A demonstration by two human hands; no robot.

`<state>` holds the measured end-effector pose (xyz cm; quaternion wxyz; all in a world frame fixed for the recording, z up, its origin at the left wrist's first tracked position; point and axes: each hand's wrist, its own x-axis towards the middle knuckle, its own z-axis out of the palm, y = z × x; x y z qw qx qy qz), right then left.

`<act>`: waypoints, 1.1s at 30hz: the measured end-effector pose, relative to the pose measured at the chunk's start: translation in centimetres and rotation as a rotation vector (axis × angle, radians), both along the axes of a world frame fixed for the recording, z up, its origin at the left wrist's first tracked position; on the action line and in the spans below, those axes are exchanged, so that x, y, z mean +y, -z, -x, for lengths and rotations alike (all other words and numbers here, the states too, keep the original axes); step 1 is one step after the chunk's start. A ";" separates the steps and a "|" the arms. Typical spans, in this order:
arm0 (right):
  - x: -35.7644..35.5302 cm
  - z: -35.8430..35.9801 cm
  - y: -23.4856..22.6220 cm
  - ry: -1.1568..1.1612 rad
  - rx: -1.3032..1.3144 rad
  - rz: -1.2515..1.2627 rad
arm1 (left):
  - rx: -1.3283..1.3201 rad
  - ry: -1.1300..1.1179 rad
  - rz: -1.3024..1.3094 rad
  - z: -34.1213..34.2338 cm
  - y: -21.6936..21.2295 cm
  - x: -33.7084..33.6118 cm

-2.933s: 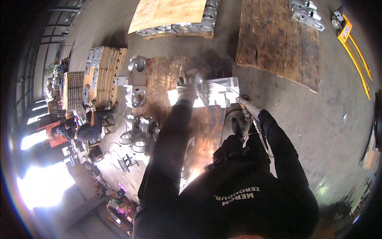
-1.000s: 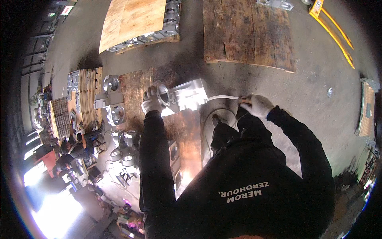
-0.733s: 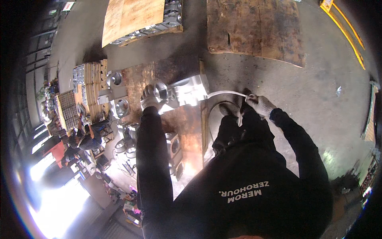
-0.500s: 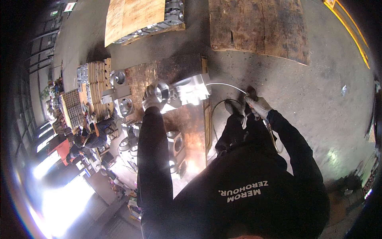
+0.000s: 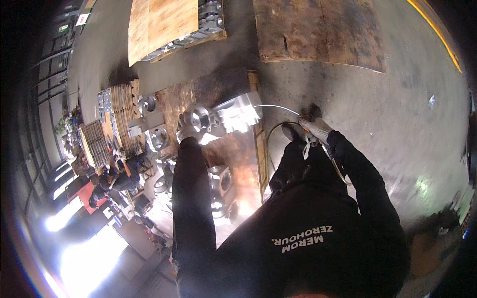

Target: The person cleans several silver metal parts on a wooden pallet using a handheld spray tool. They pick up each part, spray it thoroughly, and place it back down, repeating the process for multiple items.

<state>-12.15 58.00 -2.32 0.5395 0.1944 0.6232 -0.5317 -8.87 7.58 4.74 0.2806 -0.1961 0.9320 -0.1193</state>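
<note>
Workshop floor: left hand [image 5: 188,133] on metal casting [image 5: 223,115].

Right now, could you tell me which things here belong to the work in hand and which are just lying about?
In hand:
left hand on the bright metal casting
right hand holding a thin hose tool

Lying about:
bare wooden pallet
plywood-covered castings
smaller metal housings

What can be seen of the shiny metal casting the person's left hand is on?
The metal casting looks like bright, silvery machined metal, glaring in the light. It has a blocky, ribbed body toward the right and a round flanged opening at its left end. It lies on a rusty brown pallet board, near the far edge. The gloved left hand rests against its flanged end. A thin white tube arcs from the right hand to its right side.
</note>
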 end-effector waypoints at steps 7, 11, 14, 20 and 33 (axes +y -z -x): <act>2.9 -2.0 5.2 0.082 0.123 -0.112 | 0.053 -0.026 0.017 -1.3 -0.3 -1.4; 0.8 -2.4 7.2 0.174 0.003 -0.031 | -0.106 -0.182 0.071 -0.1 0.5 -1.8; -0.2 -2.0 7.7 0.131 0.010 -0.015 | -0.039 -0.061 0.017 0.0 -1.0 -0.1; -1.7 -1.1 10.3 0.115 -0.093 0.032 | 0.057 0.035 0.007 -0.6 -0.1 -1.5; 1.2 -0.4 7.8 -0.116 0.610 0.006 | -0.011 0.007 0.079 -1.9 1.2 -3.6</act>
